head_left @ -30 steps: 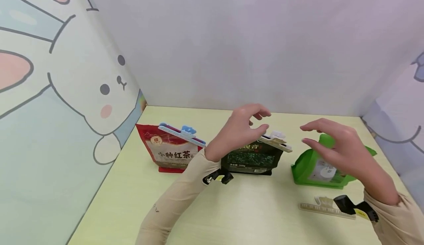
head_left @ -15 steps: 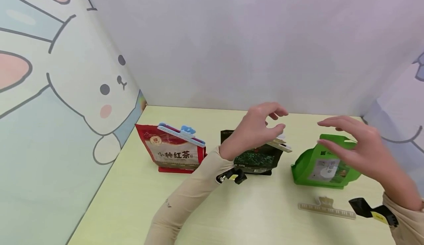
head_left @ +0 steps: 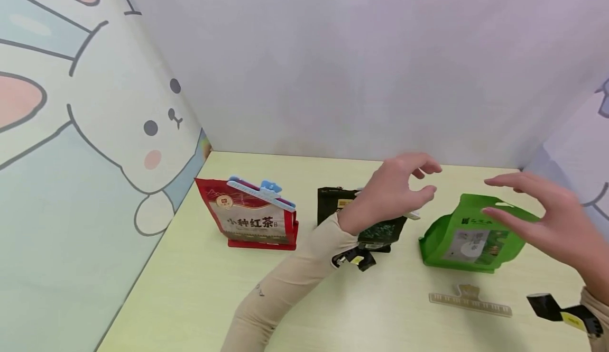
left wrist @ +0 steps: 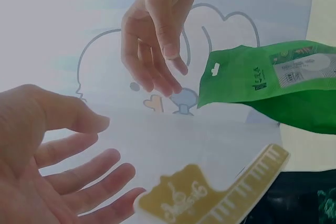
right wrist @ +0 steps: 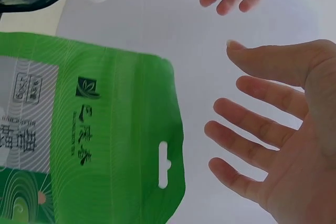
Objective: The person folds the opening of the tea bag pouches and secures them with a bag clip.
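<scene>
My left hand (head_left: 397,191) hovers over the black tea bag (head_left: 328,201), fingers spread and loosely bent around nothing. It hides much of that bag and most of the clip on its top; the left wrist view shows this gold and white clip (left wrist: 184,195) just beyond the fingertips. To the right stands a green tea bag (head_left: 468,235) with no clip on its top edge. My right hand (head_left: 552,217) is in the air at that bag's upper right corner, thumb and fingers apart and holding nothing. In the right wrist view the fingers stay apart from the green bag's top (right wrist: 142,140).
A red tea bag (head_left: 252,225) stands at the left with a blue clip (head_left: 261,193) across its top. On the table in front of the green bag lies a loose gold clip (head_left: 471,302). Walls (head_left: 333,77) close off the table's back and sides.
Both hands have moved to the right, the left from beside the black bag's clip to beyond it. More of the green bag is uncovered. The bags and clips stay in place.
</scene>
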`<act>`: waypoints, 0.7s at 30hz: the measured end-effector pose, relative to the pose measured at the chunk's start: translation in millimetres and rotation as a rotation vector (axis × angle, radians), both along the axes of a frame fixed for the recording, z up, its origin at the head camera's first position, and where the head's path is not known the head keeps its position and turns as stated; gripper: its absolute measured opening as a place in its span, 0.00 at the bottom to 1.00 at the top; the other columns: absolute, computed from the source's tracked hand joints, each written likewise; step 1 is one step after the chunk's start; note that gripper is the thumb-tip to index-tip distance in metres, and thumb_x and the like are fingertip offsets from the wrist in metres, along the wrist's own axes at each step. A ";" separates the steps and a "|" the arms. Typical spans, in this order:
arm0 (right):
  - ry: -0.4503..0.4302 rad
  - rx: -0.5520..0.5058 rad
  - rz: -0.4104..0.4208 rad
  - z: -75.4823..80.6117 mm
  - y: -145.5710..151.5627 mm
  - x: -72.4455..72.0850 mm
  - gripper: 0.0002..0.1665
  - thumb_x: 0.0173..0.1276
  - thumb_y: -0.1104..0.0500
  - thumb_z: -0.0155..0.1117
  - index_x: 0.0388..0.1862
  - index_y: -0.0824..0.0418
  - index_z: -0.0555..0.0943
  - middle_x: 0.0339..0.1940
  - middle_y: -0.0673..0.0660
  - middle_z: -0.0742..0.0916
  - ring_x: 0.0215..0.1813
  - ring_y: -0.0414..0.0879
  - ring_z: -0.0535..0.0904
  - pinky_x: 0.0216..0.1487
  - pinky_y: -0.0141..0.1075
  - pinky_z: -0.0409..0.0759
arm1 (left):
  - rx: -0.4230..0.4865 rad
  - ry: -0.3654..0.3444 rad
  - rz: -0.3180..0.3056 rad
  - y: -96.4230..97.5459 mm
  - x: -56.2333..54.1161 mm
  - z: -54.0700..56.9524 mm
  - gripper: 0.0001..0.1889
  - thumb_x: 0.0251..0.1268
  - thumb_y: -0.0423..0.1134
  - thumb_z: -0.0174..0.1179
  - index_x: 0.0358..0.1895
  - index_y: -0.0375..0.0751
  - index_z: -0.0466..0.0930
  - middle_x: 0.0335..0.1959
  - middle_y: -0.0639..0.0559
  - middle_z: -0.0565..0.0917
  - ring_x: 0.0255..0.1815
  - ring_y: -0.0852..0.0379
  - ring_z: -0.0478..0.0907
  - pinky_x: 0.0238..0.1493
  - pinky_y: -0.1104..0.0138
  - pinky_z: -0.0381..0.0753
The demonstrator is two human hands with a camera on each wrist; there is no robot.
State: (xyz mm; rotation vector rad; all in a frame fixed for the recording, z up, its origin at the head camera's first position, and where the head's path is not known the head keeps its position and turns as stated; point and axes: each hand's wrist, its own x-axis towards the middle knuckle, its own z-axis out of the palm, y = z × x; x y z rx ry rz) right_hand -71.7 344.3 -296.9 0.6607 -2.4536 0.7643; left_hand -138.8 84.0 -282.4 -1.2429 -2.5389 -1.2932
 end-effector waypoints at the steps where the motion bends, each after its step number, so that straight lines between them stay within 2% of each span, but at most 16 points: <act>1: -0.006 0.005 -0.015 -0.6 1.4 1.1 0.36 0.36 0.74 0.77 0.51 0.61 0.81 0.48 0.34 0.79 0.51 0.25 0.70 0.51 0.17 0.60 | -0.010 -0.004 0.001 1.7 0.6 -0.8 0.13 0.63 0.38 0.59 0.50 0.48 0.77 0.48 0.63 0.78 0.43 0.73 0.71 0.45 0.82 0.67; 4: -0.011 0.011 -0.056 -3.1 6.2 3.8 0.36 0.37 0.74 0.77 0.51 0.61 0.81 0.49 0.29 0.76 0.52 0.23 0.68 0.52 0.16 0.57 | -0.025 -0.020 0.002 6.3 1.7 -3.1 0.13 0.63 0.38 0.59 0.51 0.49 0.77 0.48 0.64 0.78 0.44 0.73 0.71 0.44 0.82 0.67; 8: -0.023 0.002 -0.086 -7.1 13.1 4.6 0.35 0.38 0.73 0.77 0.52 0.61 0.81 0.49 0.28 0.76 0.51 0.22 0.67 0.52 0.15 0.56 | -0.054 -0.055 0.008 12.2 2.3 -5.7 0.13 0.63 0.39 0.59 0.51 0.51 0.76 0.48 0.66 0.78 0.44 0.74 0.70 0.43 0.82 0.67; 21: -0.100 0.072 -0.127 -16.1 36.2 0.7 0.29 0.46 0.68 0.76 0.49 0.62 0.79 0.49 0.25 0.72 0.53 0.18 0.62 0.49 0.12 0.53 | -0.193 -0.066 0.000 36.0 0.1 -9.0 0.15 0.64 0.42 0.58 0.54 0.55 0.75 0.50 0.70 0.76 0.44 0.76 0.70 0.42 0.83 0.66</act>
